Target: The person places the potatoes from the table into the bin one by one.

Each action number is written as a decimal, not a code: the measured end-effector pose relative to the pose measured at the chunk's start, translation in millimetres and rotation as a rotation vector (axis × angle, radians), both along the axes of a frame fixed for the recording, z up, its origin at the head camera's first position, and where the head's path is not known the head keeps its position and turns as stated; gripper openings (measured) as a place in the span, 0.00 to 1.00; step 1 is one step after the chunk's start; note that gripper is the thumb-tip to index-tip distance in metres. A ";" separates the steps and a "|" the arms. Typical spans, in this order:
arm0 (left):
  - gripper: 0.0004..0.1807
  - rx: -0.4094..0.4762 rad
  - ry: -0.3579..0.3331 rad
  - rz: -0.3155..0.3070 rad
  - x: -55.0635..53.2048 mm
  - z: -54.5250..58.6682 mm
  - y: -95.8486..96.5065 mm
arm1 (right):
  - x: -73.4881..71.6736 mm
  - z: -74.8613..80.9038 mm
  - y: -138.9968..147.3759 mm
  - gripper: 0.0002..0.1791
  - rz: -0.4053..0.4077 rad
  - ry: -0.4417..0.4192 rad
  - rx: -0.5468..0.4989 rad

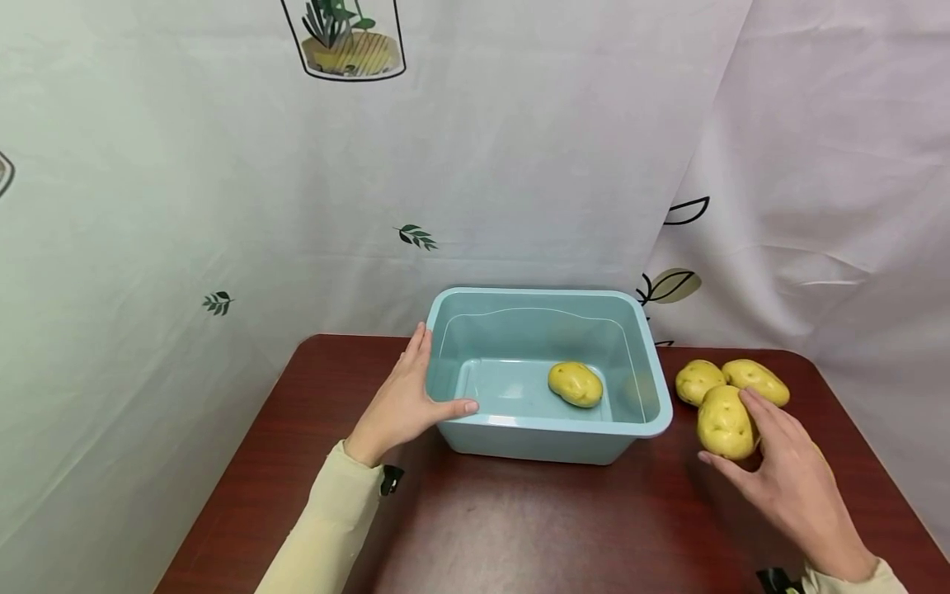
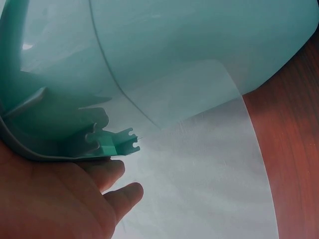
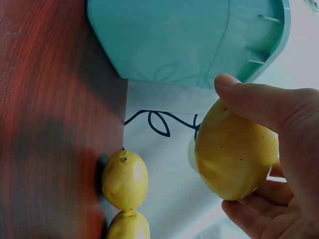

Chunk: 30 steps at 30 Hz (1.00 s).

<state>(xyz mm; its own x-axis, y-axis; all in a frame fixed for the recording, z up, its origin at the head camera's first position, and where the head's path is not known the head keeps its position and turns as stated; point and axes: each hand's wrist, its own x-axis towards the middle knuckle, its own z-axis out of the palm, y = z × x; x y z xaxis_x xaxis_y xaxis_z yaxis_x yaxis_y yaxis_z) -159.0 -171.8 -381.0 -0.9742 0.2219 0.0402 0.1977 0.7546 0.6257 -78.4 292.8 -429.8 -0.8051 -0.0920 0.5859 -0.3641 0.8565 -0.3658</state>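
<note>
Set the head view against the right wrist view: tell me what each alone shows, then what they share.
Only the head view shows the left hand at the bin, and the potato inside it. Only the right wrist view shows small ribs under the bin's rim. Both show the right hand holding a potato, two other potatoes, the bin and the table.

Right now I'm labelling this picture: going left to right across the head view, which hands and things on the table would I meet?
Left hand, light blue bin with one potato inside, held potato, right hand. Other potatoes overlap in the order, so are left out.
</note>
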 end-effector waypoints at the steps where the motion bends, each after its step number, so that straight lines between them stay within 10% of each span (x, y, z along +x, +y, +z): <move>1: 0.74 -0.002 0.000 0.000 0.0 -0.1 -0.2 | 0.1 0.5 0.0 0.54 0.004 -0.001 -0.003; 30: 0.73 0.009 -0.001 0.000 0.0 -0.9 -0.4 | 4.2 26.2 -13.7 0.57 -0.013 0.027 -0.079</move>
<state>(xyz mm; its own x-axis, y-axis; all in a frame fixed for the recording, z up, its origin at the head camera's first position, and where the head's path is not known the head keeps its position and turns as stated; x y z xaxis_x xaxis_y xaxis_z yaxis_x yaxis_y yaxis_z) -159.0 -172.2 -381.8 -0.9743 0.2213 0.0410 0.1967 0.7487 0.6330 -74.2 279.0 -403.7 -0.7897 -0.0346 0.6126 -0.3639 0.8302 -0.4222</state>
